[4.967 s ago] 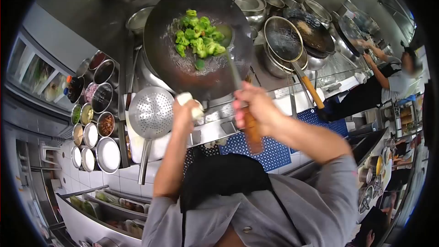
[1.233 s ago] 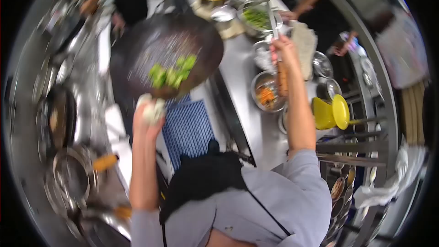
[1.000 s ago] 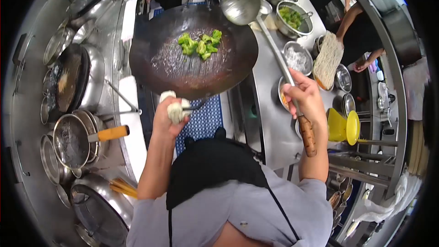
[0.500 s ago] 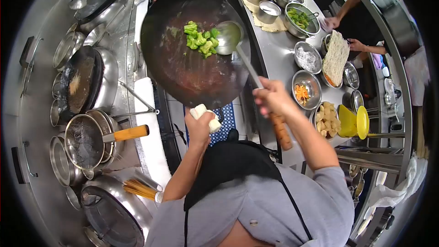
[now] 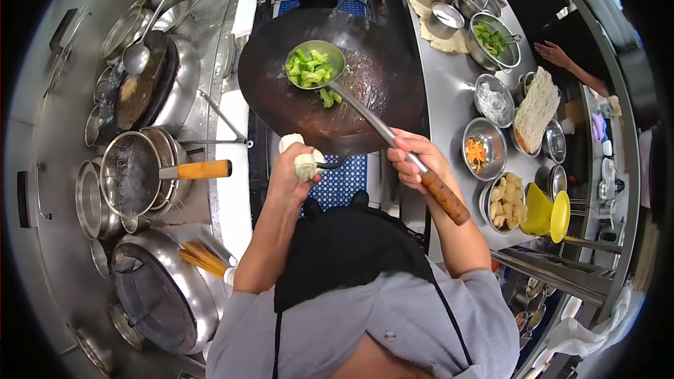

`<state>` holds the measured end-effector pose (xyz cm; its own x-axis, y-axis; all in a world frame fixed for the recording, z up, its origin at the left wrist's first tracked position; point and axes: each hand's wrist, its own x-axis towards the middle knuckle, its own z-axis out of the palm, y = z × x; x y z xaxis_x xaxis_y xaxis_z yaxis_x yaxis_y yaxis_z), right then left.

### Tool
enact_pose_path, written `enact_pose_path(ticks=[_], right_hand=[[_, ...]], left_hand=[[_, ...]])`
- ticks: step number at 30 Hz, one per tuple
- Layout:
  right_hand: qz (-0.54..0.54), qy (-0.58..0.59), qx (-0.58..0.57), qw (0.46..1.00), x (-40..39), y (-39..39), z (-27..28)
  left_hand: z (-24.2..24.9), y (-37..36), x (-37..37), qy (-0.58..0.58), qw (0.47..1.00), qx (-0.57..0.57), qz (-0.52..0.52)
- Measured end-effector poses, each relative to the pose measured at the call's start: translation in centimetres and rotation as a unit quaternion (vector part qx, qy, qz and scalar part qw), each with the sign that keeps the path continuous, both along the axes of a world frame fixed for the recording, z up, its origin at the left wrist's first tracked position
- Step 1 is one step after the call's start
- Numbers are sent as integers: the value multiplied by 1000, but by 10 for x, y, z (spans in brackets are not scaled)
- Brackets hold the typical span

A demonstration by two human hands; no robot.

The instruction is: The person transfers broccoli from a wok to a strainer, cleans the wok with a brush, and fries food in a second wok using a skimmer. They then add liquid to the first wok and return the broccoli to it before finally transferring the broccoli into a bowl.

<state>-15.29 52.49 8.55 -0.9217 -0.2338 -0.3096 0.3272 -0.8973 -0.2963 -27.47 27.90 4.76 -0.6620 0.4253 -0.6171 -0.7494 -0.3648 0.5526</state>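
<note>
- My left hand [image 5: 284, 173] was wrapped tightly around a white cloth [image 5: 306, 168] at the near edge of the wok [image 5: 277, 109]; a dark curved handle [image 5: 335, 164] stuck out beside it.
- My right hand [image 5: 415, 157] had its fingers closed on the ladle [image 5: 370, 119], gripping the metal shaft just above the wooden grip.
- Most of the broccoli [image 5: 309, 68] sat in the ladle's bowl, over the wok's far left part; a few florets [image 5: 329, 99] lay in the wok just under the bowl's near edge. I could not tell whether the bowl touched the metal.
- The wok hung between the stove side and the worktop [image 5: 442, 70], with a blue mat [image 5: 344, 186] showing below it.
- Good handling, I judged, meant keeping the bowl level, since the heaped florets could easily roll off.
- A steady left wrist seemed just as important, and the cloth needed to stay between skin and handle.
- Keeping the ladle low over the wok would let any dropped pieces land inside.
</note>
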Motion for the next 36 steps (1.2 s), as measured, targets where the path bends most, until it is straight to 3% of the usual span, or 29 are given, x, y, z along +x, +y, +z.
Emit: enact_pose_path(ticks=[6,10,12,14,16,20,21,24,29,30,31,33,36], right_hand=[[-141,28,50,988,46,44,44],[-262,12,279,924,68,96,65],[-312,-76,470,822,64,122,76],[-313,-87,594,736,51,153,73],[-317,-142,704,619,39,204,35],[-184,-219,870,401,35,258,19],[-198,-203,900,332,32,260,14],[-265,-233,890,289,29,269,6],[-418,-156,641,624,38,255,31],[-399,-150,603,675,47,244,44],[-402,-75,482,775,57,244,28],[-380,-12,449,809,66,185,38],[-266,-131,510,807,69,103,52]], left_hand=[[7,17,-10,19,993,91,-67],[15,31,-17,3,991,107,-86],[11,31,-17,10,989,112,-95],[13,30,-17,13,989,99,-106],[13,30,-14,10,992,83,-95],[15,29,-10,18,995,41,-85],[16,30,-9,12,997,29,-75],[15,32,-8,4,998,11,-63],[7,39,-11,25,997,25,-75],[5,35,-13,29,997,23,-66],[8,33,-12,18,998,26,-60],[9,33,-10,18,998,25,-46],[13,38,-7,22,998,18,-51]])
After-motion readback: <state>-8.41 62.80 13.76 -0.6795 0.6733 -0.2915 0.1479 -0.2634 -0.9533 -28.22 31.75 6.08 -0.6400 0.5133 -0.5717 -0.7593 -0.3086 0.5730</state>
